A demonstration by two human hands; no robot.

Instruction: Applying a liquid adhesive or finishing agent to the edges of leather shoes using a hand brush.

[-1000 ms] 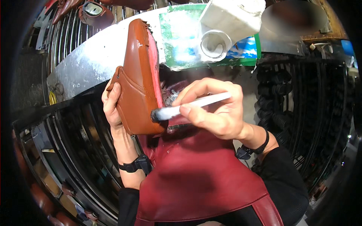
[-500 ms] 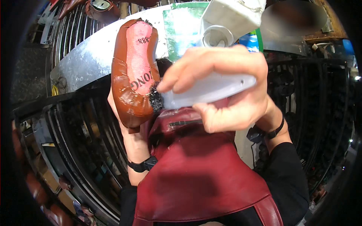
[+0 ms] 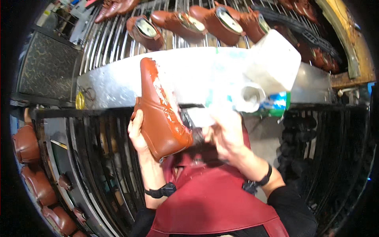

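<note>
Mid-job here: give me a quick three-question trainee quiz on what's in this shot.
1. True or false: the left hand holds the brown shoe.
2. The right hand holds: A) a white-handled brush, B) a hammer, C) nothing?
3. What lies on the metal rack behind the metal shelf?

Key: 1 true. 2 A, blurred, at the shoe's heel end. 3 More brown shoes.

Metal bench top (image 3: 118, 85), slatted rack (image 3: 114, 39) behind with brown shoes (image 3: 221, 17), dark grating (image 3: 98, 158) below
</note>
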